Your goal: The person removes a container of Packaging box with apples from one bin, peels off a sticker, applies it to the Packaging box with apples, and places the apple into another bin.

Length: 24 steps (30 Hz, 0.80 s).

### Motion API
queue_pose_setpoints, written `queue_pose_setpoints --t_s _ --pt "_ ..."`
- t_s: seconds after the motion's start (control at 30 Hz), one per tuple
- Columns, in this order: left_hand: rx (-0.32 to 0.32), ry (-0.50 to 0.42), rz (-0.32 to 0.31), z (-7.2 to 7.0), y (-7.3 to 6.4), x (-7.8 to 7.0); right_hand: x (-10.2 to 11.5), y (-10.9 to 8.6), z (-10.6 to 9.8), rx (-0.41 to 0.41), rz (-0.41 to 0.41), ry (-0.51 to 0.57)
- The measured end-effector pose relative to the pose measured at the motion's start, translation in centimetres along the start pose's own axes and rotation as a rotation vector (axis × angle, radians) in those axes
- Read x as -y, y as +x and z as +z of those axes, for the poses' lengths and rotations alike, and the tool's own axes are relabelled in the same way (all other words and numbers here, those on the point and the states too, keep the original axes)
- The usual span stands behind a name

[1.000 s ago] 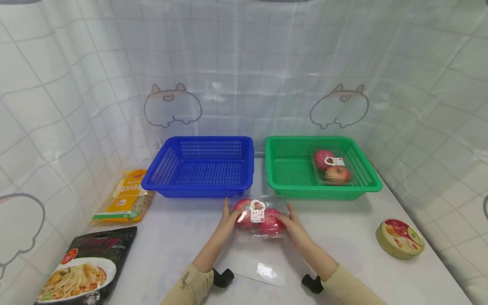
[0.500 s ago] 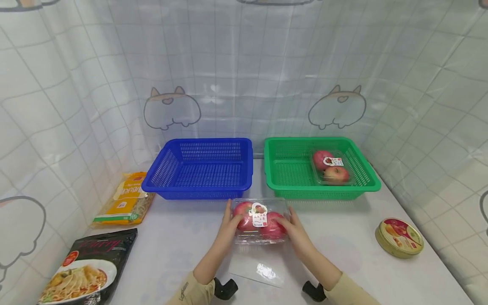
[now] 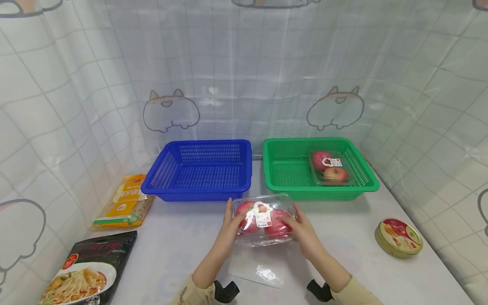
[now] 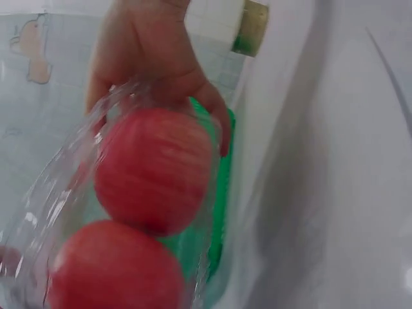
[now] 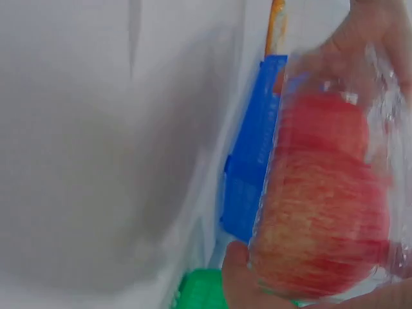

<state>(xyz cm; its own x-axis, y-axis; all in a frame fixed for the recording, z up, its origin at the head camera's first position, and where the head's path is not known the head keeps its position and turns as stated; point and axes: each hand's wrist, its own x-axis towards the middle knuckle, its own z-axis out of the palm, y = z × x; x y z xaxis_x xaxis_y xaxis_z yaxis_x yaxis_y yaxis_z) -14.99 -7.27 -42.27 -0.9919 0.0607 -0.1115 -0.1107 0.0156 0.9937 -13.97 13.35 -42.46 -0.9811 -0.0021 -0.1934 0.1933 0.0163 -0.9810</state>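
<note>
Between my two hands, in the head view, is a clear plastic box of apples (image 3: 263, 220) with a white label on its lid. My left hand (image 3: 229, 226) grips the box's left end, thumb on top. At the other end my right hand (image 3: 303, 231) grips it the same way, and the box tilts slightly up at that side. Red apples (image 4: 154, 170) show through the plastic in the left wrist view, with the right hand beyond them. The right wrist view shows an apple (image 5: 322, 222) close up, blurred.
A blue basket (image 3: 196, 195) and a green basket (image 3: 322, 192) stand behind; the green one holds another apple box (image 3: 331, 168). Left lie an orange bag (image 3: 123, 201) and a black noodle packet (image 3: 89, 269). A round tin (image 3: 399, 238) sits right. A clear sheet (image 3: 257, 269) lies in front.
The apple box has shifted slightly right and turned a little, its right end rising, with both hands still holding it. The baskets and packets have stayed in place.
</note>
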Motion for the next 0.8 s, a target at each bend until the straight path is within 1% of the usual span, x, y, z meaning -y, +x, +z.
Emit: queue_pose_setpoints --t_s 0.17,0.23,0.4,0.53,0.6,0.8 --pt "0.036 -0.053 -0.01 -0.5 -0.3 -0.4 0.6 0.1 -1.1 0.025 -0.022 -0.017" --pt "0.07 -0.081 -0.012 -0.8 -0.3 -0.3 0.8 0.3 -1.6 0.04 -0.02 -0.025" --pt "0.161 -0.099 -0.032 -1.0 -0.6 -0.3 1.3 0.9 -2.7 0.095 0.0 -0.032" --pt "0.231 -0.121 -0.053 -1.1 -0.8 -0.6 1.7 1.3 -3.8 0.17 0.01 -0.042" --pt "0.264 -0.136 -0.065 -1.1 -0.9 -0.8 1.9 1.5 -4.3 0.221 0.011 -0.042" --pt "0.335 -0.151 -0.1 -1.3 -0.8 -0.9 2.1 2.0 -5.7 0.359 0.018 0.008"
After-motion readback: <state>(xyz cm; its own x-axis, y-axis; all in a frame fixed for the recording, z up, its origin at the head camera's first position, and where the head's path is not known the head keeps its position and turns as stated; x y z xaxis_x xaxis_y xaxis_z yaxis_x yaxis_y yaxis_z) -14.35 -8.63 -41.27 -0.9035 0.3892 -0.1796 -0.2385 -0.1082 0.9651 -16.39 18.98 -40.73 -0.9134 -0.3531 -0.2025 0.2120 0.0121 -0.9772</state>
